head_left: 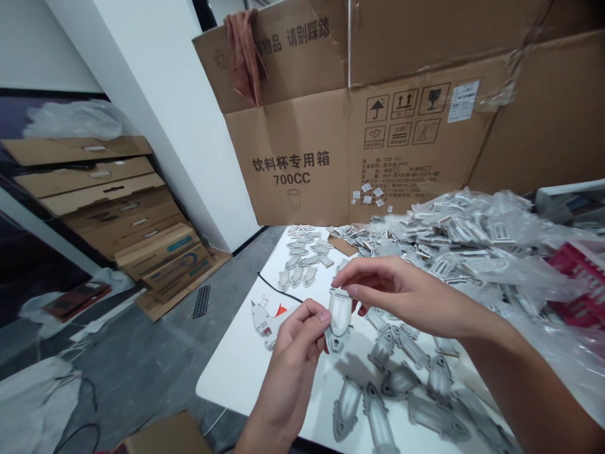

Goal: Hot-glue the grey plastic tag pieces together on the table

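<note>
Both my hands hold one grey, window-shaped flat piece [339, 319] above a white table [236, 372]. My left hand [295, 343] pinches its left edge between thumb and fingers. My right hand [399, 291] reaches in from the right and grips its top with the fingertips. Several more grey pieces of the same kind [401, 391] lie loose on the table right under my hands. Another small group of grey pieces [302, 265] lies in rows at the table's far end.
A white glue gun [263, 318] with a black cord lies on the table left of my hands. A clear plastic bag of flat pieces [482, 246] fills the right side. Large cardboard boxes [350, 151] stand behind. Flattened cartons [123, 214] lean at the left wall.
</note>
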{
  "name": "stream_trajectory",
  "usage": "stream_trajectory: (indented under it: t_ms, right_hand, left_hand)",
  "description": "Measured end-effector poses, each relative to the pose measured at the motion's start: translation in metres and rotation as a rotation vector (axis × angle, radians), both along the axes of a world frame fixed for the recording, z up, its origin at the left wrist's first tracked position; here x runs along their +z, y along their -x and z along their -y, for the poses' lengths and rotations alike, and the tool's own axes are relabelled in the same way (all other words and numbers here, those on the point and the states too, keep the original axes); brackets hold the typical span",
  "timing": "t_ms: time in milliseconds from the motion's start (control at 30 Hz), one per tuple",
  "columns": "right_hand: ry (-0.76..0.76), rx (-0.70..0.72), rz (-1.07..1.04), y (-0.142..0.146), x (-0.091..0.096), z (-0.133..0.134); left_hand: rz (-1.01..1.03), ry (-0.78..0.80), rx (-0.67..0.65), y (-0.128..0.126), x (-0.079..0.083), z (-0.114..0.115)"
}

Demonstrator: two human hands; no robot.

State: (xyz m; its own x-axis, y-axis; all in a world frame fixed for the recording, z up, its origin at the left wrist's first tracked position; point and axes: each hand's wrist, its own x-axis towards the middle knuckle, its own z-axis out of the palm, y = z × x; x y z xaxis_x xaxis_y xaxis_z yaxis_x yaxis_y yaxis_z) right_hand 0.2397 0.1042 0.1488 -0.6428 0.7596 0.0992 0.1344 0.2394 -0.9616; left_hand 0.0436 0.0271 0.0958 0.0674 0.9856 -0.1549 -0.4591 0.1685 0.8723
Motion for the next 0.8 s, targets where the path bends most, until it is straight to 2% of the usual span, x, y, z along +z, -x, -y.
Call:
stream_trajectory:
  t_ms: [200,500,667,800]
  right_hand:
    - [-0.022,-0.02,0.028,0.001,0.0,0.001]
    - [-0.162,-0.055,0.088,0.002,0.003,0.004]
    - [-0.208,-0.023,0.179,0.002,0.003,0.005]
    - [-0.152,0.071,0.177,-0.009,0.0,-0.005]
  left_hand:
    - [0.0,0.001,0.009,0.0,0.003,0.001]
    - [-0.109,-0.039,0.082,0.0,0.0,0.004]
    - [-0.175,-0.066,0.093,-0.005,-0.002,0.009]
    - [-0.177,-0.059,0.02,-0.01,-0.013,0.014]
